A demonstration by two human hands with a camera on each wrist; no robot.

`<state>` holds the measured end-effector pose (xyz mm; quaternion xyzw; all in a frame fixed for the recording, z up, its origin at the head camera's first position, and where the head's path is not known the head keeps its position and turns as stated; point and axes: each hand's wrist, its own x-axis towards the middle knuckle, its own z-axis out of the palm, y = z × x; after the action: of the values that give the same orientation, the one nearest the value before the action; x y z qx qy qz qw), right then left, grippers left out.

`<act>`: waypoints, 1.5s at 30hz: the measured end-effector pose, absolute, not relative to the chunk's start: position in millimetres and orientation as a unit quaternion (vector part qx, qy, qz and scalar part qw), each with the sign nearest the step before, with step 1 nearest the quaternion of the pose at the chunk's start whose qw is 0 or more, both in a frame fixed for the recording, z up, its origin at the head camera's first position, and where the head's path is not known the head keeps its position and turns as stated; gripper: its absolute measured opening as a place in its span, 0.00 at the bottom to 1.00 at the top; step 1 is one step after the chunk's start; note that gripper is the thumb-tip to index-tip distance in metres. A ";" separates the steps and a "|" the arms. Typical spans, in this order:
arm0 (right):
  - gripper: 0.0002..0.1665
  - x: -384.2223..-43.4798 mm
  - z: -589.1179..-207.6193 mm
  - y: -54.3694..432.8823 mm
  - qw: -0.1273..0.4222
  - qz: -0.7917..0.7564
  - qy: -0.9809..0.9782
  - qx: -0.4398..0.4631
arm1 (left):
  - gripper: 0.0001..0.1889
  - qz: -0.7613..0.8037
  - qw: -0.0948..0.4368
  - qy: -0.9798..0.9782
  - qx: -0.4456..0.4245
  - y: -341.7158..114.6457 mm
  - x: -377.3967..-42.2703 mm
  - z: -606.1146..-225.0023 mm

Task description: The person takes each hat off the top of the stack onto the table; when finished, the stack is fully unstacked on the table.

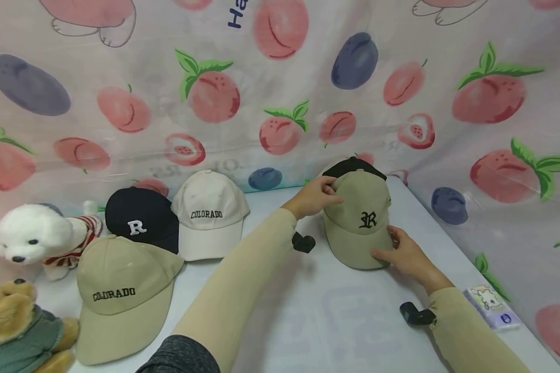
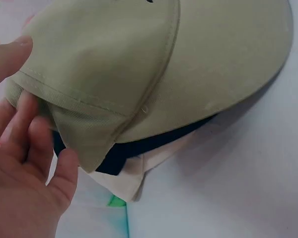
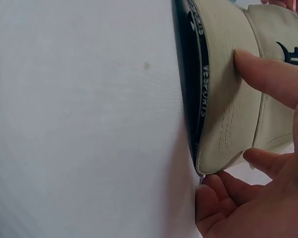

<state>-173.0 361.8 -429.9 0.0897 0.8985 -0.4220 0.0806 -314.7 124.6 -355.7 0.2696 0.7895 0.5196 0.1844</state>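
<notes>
A khaki baseball cap (image 1: 364, 207) with a dark letter R lies on top of a black cap (image 1: 354, 166) at the back right of the table. Below these, a cream cap (image 2: 124, 183) peeks out in the left wrist view. My left hand (image 1: 311, 198) holds the khaki cap at the side of its crown, thumb outside and fingers at the lower edge. On the other side, my right hand (image 1: 408, 256) grips its brim, with the thumb (image 3: 268, 74) on top and the other fingers at the brim's edge. The dark cap's brim (image 3: 188, 84) shows under the khaki one.
At left stand a khaki Colorado cap (image 1: 121, 295), a black R cap (image 1: 140, 217) and a white Colorado cap (image 1: 210, 212). Beside them are a white plush dog (image 1: 42, 233) and a brown plush toy (image 1: 23, 331). A small purple packet (image 1: 492, 306) lies by the right edge.
</notes>
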 end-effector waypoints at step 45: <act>0.62 -145.9 -406.6 344.7 0.031 -0.425 0.905 0.013 | 0.19 0.397 0.143 0.804 0.419 89.0 -290.4 -289.0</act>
<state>-145.9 344.7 -406.6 0.0128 0.9046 -0.4249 0.0308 -290.4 89.0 -289.0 0.4190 0.8042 0.3966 0.1432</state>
